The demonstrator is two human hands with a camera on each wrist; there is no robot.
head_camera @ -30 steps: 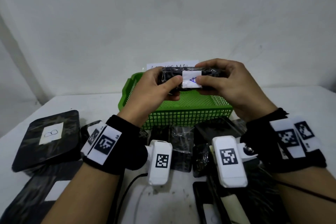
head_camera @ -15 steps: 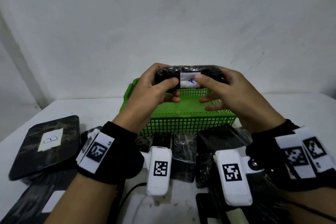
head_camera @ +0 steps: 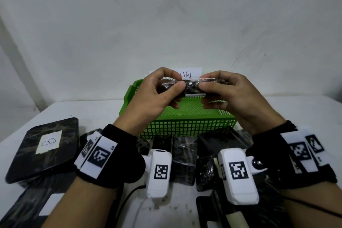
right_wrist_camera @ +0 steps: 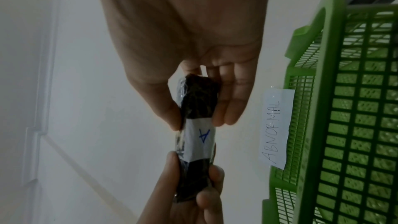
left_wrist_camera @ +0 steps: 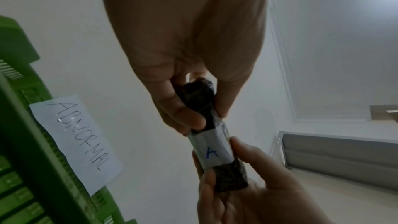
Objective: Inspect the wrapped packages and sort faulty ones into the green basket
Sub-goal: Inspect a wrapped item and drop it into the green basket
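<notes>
- The left hand point(head_camera: 157, 90) and the right hand point(head_camera: 224, 91) hold one small black wrapped package point(head_camera: 187, 88) between them at the centre of the head view, above the green basket point(head_camera: 187, 126).
- Each grip is clenched on one end of the package, thumb on one side and fingers on the other.
- Both wrist views show a white label point(left_wrist_camera: 212, 150) marked "A" around its middle.
- A paper sign point(right_wrist_camera: 276, 128) reading "ABNORMAL" is fixed to the basket's far wall.
- More black wrapped packages point(head_camera: 185, 161) lie on the table point(head_camera: 305, 109) in the lower part of the frame; a flat one point(head_camera: 44, 149) at lower left bears a label marked "B".
</notes>
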